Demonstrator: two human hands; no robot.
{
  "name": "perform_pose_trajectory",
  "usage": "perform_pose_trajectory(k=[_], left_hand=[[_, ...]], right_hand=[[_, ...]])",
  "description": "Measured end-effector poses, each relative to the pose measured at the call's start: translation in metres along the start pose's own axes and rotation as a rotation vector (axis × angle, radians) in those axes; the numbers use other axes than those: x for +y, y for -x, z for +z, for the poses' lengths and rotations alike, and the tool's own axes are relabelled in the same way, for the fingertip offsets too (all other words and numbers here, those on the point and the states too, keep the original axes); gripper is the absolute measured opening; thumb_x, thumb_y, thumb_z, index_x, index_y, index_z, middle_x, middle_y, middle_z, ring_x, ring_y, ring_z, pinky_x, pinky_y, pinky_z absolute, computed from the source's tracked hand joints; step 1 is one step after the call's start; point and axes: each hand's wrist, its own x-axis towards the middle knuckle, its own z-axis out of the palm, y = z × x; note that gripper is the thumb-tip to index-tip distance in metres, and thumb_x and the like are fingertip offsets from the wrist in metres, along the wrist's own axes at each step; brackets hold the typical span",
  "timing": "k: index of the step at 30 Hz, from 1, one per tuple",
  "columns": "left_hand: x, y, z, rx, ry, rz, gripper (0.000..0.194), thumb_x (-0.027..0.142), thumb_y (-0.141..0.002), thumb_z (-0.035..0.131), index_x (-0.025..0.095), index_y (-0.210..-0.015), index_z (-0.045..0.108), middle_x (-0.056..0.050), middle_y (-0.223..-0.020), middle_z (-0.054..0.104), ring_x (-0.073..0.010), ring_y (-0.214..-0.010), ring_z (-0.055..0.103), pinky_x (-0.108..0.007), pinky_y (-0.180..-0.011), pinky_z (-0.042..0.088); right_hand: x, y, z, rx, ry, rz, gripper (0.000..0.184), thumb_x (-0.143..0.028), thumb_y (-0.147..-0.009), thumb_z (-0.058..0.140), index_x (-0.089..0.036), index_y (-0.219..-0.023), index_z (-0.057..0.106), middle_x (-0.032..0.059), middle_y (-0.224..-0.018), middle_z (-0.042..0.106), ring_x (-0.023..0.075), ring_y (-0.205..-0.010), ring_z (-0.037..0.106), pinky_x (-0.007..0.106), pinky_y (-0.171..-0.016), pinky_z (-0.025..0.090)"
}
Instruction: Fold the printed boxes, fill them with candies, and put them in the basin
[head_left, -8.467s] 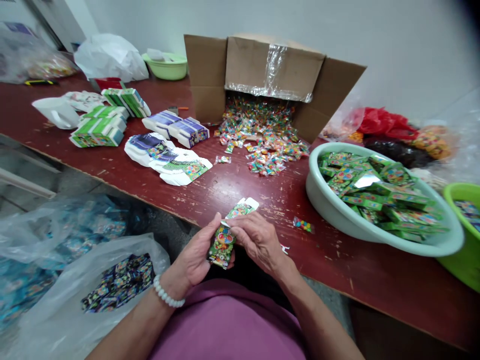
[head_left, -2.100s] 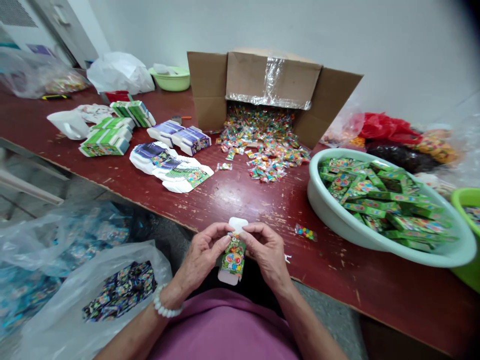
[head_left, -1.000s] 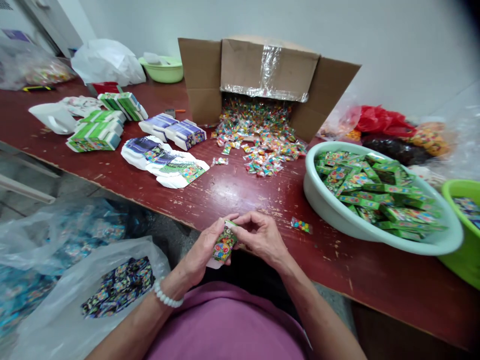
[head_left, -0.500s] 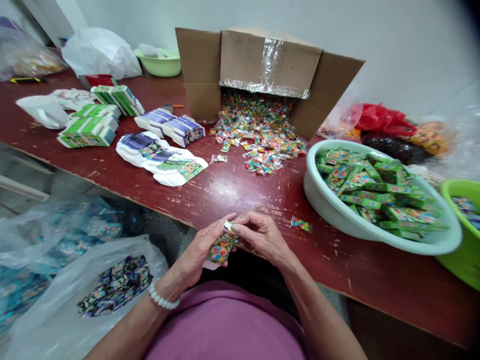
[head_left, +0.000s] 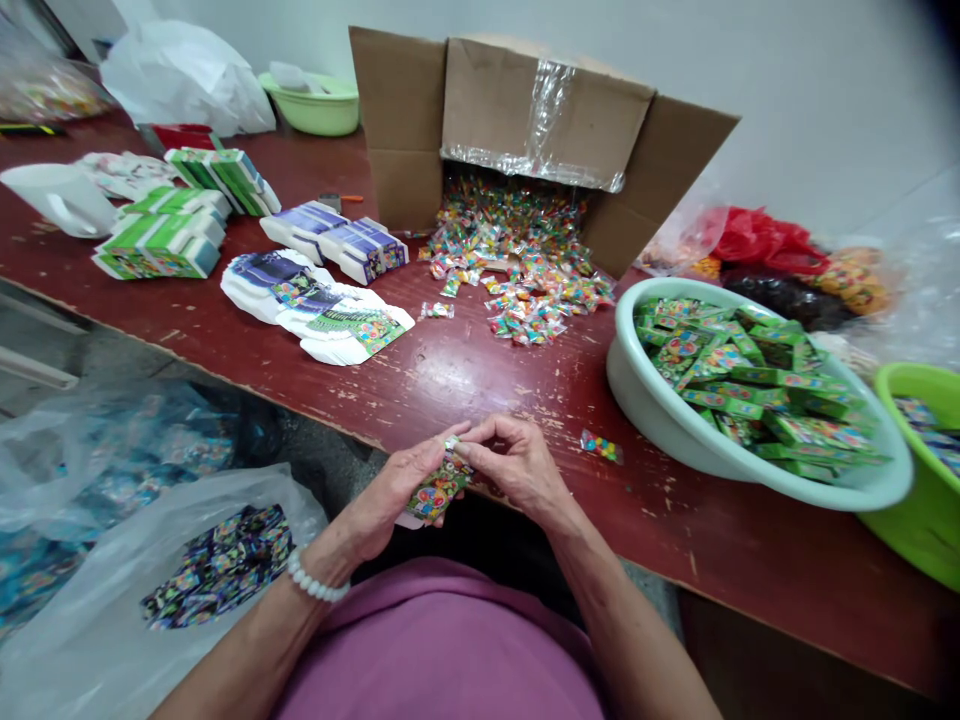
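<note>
Green printed carton [head_left: 440,492] sits btwn L hand [head_left: 386,495] & R hand [head_left: 521,475], at the near edge of the red-brown table [head_left: 525,395], tilted w/ its far end away from the body. L hand grips it from the left side; R hand pinches the small white flap [head_left: 451,443] at the far end, thumb vs. forefinger. Pale flap [head_left: 409,521] sticks out at the near end, beside L hand, so this one reads as part-done: far end in work, near end seemingly open; can't tell if anything's inside. To the right of R hand, the pale-blue basin [head_left: 660,415] is heaped w/ boxed-up green cartons [head_left: 750,390], so a good no. look finished. Left to do, by the look of it: flat carton blanks [head_left: 300,300] fanned ahead & left of L hand, w/ purple-banded stacks [head_left: 364,250] & green-banded stacks [head_left: 161,235] farther off that way. Wrapped candies [head_left: 525,270] spill from the cardboard box [head_left: 547,110] ahead of both hands, plenty loose; one candy pkt [head_left: 601,447] lies apart, right of R hand. Dark pkts [head_left: 221,565] sit in the plastic bag [head_left: 90,630] left of L hand, prob. unboxed too.
</note>
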Motion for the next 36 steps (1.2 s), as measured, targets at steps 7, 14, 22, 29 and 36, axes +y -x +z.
perform_pose_trajectory(k=[7,14,22,29,36], left_hand=[[-0.001,0.0,0.002,0.027,0.044,-0.025,0.061,0.052,-0.086,0.068,0.026,-0.141,0.06,-0.011,-0.111,0.073,-0.0196,-0.077,0.065,-0.02,-0.047,0.048],[0.0,-0.004,0.001,0.129,0.101,-0.019,0.056,0.048,-0.088,0.067,0.03,-0.141,0.059,-0.01,-0.116,0.07,-0.0163,-0.074,0.064,-0.021,-0.047,0.053],[0.0,-0.006,-0.006,0.01,0.11,-0.035,0.057,0.056,-0.09,0.062,0.029,-0.141,0.059,-0.01,-0.115,0.07,-0.015,-0.073,0.062,-0.024,-0.052,0.055],[0.0,-0.005,-0.007,0.048,0.151,-0.036,0.055,0.053,-0.093,0.059,0.031,-0.143,0.055,-0.01,-0.116,0.067,-0.0128,-0.072,0.059,-0.02,-0.05,0.052],[0.002,-0.007,-0.012,-0.035,0.199,-0.053,0.058,0.055,-0.093,0.057,0.027,-0.144,0.055,-0.009,-0.094,0.067,-0.0144,-0.067,0.059,-0.021,-0.048,0.051]], right_hand=[[0.001,0.004,-0.004,-0.145,-0.078,0.087,0.023,-0.041,-0.08,0.078,-0.02,-0.077,0.07,0.0016,-0.084,0.069,0.0147,-0.073,0.064,0.026,-0.065,0.053],[0.015,0.01,0.016,0.072,-0.146,0.11,0.028,-0.048,-0.081,0.075,-0.02,-0.087,0.075,0.0019,-0.088,0.071,0.0132,-0.07,0.063,0.023,-0.061,0.053],[0.014,-0.005,0.006,0.119,-0.063,0.178,0.033,-0.048,-0.074,0.079,-0.017,-0.073,0.069,-0.0007,-0.062,0.065,0.0119,-0.051,0.056,0.025,-0.05,0.05],[0.007,-0.002,0.007,0.036,0.251,-0.12,0.025,-0.038,-0.094,0.061,-0.021,-0.076,0.067,0.0035,-0.085,0.066,0.0161,-0.076,0.06,0.028,-0.07,0.051],[0.008,-0.006,0.006,-0.016,0.059,0.103,0.028,-0.048,-0.086,0.069,-0.02,-0.08,0.069,0.0006,-0.071,0.067,0.0139,-0.06,0.06,0.027,-0.059,0.048]])
